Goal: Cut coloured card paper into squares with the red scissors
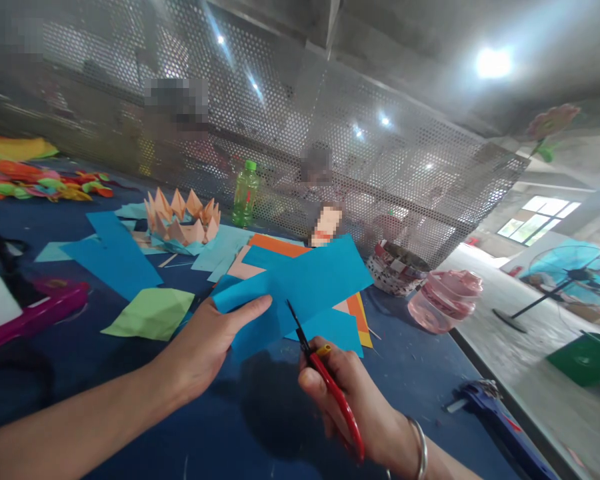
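My left hand pinches the lower left edge of a blue sheet of paper, thumb on top, and holds it up over the dark blue table. My right hand grips red-handled scissors. Their thin black blades point up into the lower edge of that blue sheet. A metal bangle sits on my right wrist. More blue, orange and pink sheets lie under the held sheet.
A folded paper crown and a green bottle stand behind. A green sheet and a pink tool lie left. A woven basket and pink jar sit right, near the table edge. A perforated metal screen backs the table.
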Tool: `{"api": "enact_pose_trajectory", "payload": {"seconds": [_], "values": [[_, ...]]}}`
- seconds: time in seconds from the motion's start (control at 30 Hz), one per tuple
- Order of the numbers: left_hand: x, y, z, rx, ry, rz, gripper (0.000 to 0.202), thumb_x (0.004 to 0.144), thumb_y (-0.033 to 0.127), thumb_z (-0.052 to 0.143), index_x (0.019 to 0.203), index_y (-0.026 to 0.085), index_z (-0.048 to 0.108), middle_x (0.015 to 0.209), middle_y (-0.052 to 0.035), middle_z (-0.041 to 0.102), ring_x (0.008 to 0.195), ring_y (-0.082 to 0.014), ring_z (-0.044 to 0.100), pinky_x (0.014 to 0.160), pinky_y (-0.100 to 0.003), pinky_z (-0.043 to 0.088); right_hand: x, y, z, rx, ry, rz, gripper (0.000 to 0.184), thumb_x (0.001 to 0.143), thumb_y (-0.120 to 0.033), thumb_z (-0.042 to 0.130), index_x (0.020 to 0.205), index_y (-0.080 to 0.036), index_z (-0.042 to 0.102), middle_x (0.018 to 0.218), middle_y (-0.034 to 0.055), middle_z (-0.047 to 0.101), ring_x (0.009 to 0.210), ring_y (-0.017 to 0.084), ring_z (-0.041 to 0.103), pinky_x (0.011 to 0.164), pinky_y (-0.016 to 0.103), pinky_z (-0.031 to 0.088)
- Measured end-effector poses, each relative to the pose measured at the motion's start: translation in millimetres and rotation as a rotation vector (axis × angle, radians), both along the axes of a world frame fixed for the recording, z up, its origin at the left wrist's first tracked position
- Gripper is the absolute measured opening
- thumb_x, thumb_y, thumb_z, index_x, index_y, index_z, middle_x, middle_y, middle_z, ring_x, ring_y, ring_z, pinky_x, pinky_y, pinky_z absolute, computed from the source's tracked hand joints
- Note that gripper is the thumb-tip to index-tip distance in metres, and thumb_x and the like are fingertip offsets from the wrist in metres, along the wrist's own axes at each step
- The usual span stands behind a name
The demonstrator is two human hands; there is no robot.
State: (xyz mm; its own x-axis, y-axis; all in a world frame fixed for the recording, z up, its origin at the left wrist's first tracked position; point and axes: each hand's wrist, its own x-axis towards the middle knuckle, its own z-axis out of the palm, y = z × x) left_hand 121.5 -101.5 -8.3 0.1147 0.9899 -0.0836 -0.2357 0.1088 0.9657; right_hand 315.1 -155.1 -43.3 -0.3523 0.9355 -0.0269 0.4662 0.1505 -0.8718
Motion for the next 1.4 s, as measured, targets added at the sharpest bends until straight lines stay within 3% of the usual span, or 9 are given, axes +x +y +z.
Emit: {"api": "enact_pose_trajectory", "payload": {"seconds": [0.13, 0.33, 0.53, 1.03, 1.4], "values": [[-1, -1, 1.1, -0.038, -0.108, -0.107, 0.015, 0.072, 0.028, 0.072, 0.086, 0.027, 0.079, 0.094, -0.0003, 0.081, 0.096, -0.0306, 0.074, 0.073, -0.035, 0.064, 2, -1, -0.1, 0.018, -0.024, 0.020, 0.050, 0.090, -0.067, 0.045, 0.091, -0.017, 0.050, 0.061, -0.0034, 0.048, 0.046, 0.008, 0.049, 0.042, 0.019, 0.029], [-1, -3, 3.7, -0.027, -0.082, -0.088, 0.007, 0.069, 0.032, 0.072, 0.070, 0.028, 0.078, 0.086, 0.0011, 0.081, 0.097, -0.0322, 0.073, 0.075, -0.034, 0.063, 1, -2, 1.6, 0.029, -0.042, 0.018, 0.052, 0.088, -0.070, 0.046, 0.090, -0.017, 0.048, 0.063, -0.0033, 0.049, 0.048, 0.009, 0.049, 0.044, 0.021, 0.030], [-1, 0, -1.3, -0.055, -0.080, -0.082, 0.018, 0.066, 0.033, 0.076, 0.082, 0.025, 0.079, 0.094, -0.0007, 0.081, 0.104, -0.0324, 0.070, 0.079, -0.036, 0.062, 1, -1, 0.6, 0.072, -0.032, 0.016, 0.058, 0.085, -0.075, 0.043, 0.089, -0.018, 0.048, 0.065, -0.0023, 0.048, 0.049, 0.009, 0.046, 0.044, 0.021, 0.031], [-1, -1, -3.3, 0.015, -0.065, -0.156, 0.013, 0.068, 0.037, 0.073, 0.074, 0.027, 0.080, 0.102, 0.0010, 0.079, 0.113, -0.0346, 0.065, 0.082, -0.037, 0.062, 0, 2, 1.5, 0.153, -0.064, 0.017, 0.064, 0.083, -0.079, 0.038, 0.088, -0.017, 0.050, 0.067, -0.0003, 0.048, 0.056, 0.012, 0.044, 0.048, 0.023, 0.030], [-3, 2, -12.3, -0.026, -0.075, -0.175, 0.024, 0.075, 0.038, 0.075, 0.097, 0.030, 0.078, 0.107, 0.0016, 0.078, 0.101, -0.0278, 0.072, 0.080, -0.030, 0.061, -1, 4, -10.3, 0.162, -0.029, -0.054, 0.058, 0.082, -0.077, 0.045, 0.081, -0.019, 0.049, 0.060, -0.0028, 0.046, 0.055, 0.011, 0.044, 0.047, 0.022, 0.032]]}}
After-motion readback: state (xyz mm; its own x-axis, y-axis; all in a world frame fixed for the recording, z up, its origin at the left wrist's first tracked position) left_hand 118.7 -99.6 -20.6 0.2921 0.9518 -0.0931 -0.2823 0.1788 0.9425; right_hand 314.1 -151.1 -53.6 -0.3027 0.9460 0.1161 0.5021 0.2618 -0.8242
